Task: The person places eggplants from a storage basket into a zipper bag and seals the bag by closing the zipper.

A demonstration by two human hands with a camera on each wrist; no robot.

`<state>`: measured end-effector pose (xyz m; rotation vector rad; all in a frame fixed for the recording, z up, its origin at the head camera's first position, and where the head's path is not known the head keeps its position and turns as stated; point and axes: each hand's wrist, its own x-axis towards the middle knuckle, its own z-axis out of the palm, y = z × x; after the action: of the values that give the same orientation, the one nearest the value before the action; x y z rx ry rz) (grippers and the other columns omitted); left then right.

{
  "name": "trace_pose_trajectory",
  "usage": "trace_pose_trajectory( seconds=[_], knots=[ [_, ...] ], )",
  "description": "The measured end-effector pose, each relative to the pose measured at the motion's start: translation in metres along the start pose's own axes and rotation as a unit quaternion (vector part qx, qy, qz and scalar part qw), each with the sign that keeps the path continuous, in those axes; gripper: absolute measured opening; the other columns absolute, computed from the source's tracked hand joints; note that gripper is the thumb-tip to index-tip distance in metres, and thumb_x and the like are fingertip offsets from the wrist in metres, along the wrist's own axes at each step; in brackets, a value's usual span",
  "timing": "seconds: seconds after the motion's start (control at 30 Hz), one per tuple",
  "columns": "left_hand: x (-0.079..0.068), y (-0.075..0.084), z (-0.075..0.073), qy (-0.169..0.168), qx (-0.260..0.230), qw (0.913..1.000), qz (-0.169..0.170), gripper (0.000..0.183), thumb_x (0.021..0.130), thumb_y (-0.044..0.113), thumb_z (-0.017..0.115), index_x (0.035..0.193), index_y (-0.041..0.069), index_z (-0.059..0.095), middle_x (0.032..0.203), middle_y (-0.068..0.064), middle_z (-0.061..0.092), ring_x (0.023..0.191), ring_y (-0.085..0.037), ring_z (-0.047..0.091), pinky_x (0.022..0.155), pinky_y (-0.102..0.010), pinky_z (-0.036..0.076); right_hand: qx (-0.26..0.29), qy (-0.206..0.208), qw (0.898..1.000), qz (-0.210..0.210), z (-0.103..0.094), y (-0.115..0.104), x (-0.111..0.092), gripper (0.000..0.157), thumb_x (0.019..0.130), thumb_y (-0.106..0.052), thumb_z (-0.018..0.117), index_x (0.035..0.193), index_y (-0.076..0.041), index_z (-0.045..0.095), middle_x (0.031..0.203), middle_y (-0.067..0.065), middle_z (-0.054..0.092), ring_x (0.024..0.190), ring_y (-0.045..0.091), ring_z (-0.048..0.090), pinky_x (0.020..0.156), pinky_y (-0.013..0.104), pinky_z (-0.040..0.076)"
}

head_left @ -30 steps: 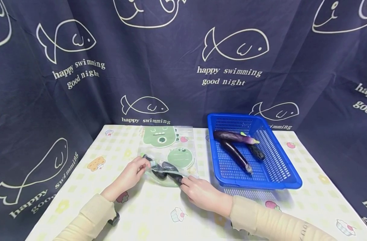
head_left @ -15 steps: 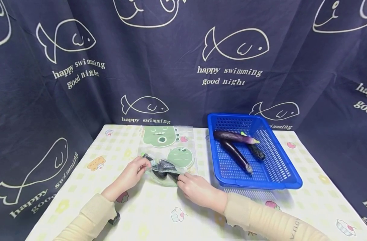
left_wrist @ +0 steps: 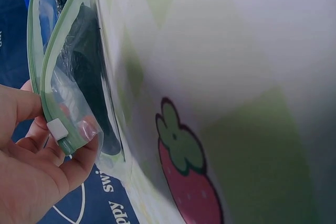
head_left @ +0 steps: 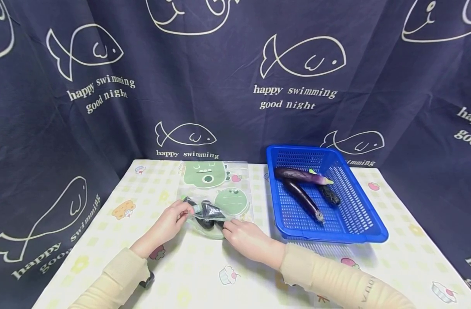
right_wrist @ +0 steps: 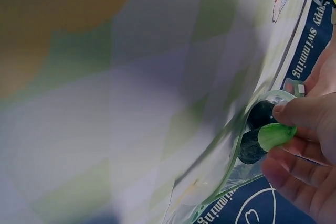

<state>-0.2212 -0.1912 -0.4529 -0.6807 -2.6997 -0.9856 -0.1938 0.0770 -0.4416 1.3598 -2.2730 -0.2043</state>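
Observation:
A clear zip bag with green cartoon prints lies on the table, its mouth towards me. My left hand pinches the left end of its green zip edge, beside a white slider. The two zip edges stand apart. My right hand holds a dark eggplant by its bright green stem end at the opening, with most of its body inside. Another dark eggplant lies alongside it in the bag.
A blue perforated basket stands to the right. It holds a purple eggplant, a glossy dark eggplant and a dark, wrinkled-looking piece. A patterned cloth covers the table; a navy curtain hangs behind.
My right hand has moved left and slightly forward, and the eggplant it holds has slid deeper into the bag. My left hand stays at the zip edge.

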Motion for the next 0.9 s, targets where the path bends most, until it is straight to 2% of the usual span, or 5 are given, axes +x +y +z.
trace_pose_trajectory(
  seconds=[0.23,0.53,0.9],
  knots=[
    [0.0,-0.001,0.001,0.007,0.003,0.9999,0.009,0.024,0.084,-0.009,0.058,0.09,0.014,0.06,0.084,-0.001,0.054,0.072,-0.009,0.048,0.061,-0.022,0.045,0.007,-0.008,1.0,0.002,0.001,0.0,-0.002,0.014,0.084,-0.012,0.064,0.098,-0.011,0.067,0.093,-0.002,0.059,0.08,0.011,0.055,0.064,0.024,0.05],
    [-0.001,-0.001,0.002,0.004,-0.002,1.0,-0.002,0.024,0.084,-0.009,0.059,0.09,0.014,0.06,0.085,-0.003,0.055,0.072,-0.009,0.048,0.063,-0.022,0.045,0.02,0.001,1.0,-0.01,-0.002,0.001,-0.013,0.009,0.08,-0.011,0.066,0.089,-0.012,0.066,0.087,-0.003,0.057,0.078,0.011,0.054,0.064,0.023,0.049],
    [-0.001,-0.001,0.001,0.004,-0.003,1.0,-0.004,0.025,0.084,-0.01,0.058,0.089,0.014,0.06,0.083,0.001,0.052,0.071,-0.009,0.048,0.062,-0.022,0.044,0.031,-0.01,0.999,-0.002,0.0,0.002,-0.025,0.014,0.08,-0.007,0.066,0.093,-0.012,0.067,0.094,-0.002,0.058,0.083,0.011,0.057,0.063,0.023,0.051]
  ],
)
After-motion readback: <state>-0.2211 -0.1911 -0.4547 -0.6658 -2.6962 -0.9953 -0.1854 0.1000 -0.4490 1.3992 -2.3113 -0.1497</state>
